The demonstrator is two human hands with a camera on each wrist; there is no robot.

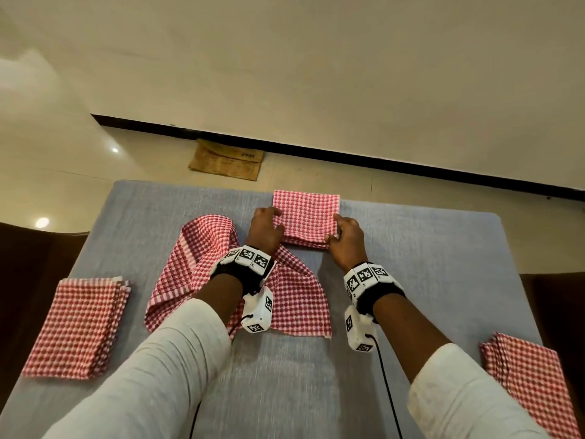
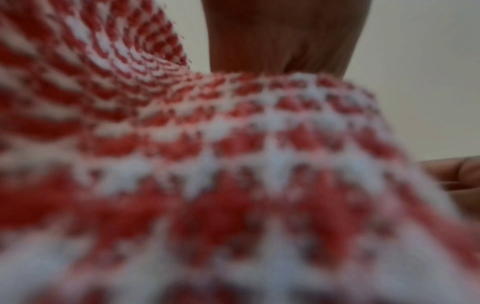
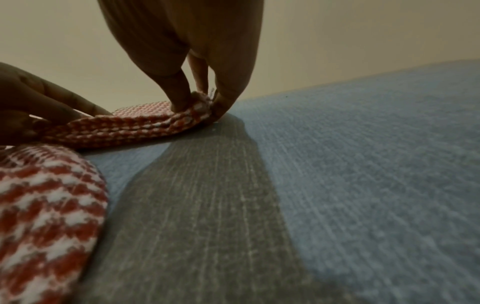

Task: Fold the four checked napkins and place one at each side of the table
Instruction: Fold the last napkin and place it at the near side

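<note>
White sleeves [image 1: 177,350] fill the near edge of the head view, running forward to both hands at the far middle of the blue-grey cloth-covered desk [image 1: 427,255]. Between them lies the red-and-white checked napkin folded into a thick square [image 1: 305,217], its far edge close to the desk's far side. The left hand [image 1: 265,228] grips its near left corner, fingers curled over the top; the right hand [image 1: 346,240] pinches the near right corner, and the right wrist view shows thumb and fingertips [image 3: 179,102] squeezing the stacked layers just above the desk. So the square lies straight ahead of both hands, equally near to each.

Beneath the left wrist, the loose, crumpled red-and-white checked napkin [image 1: 285,299] lies unfolded, nearer the left hand. It looks like the last one to fold. Two other folded checked napkins sit at the left side [image 1: 79,327] and right side [image 1: 535,381].
</note>
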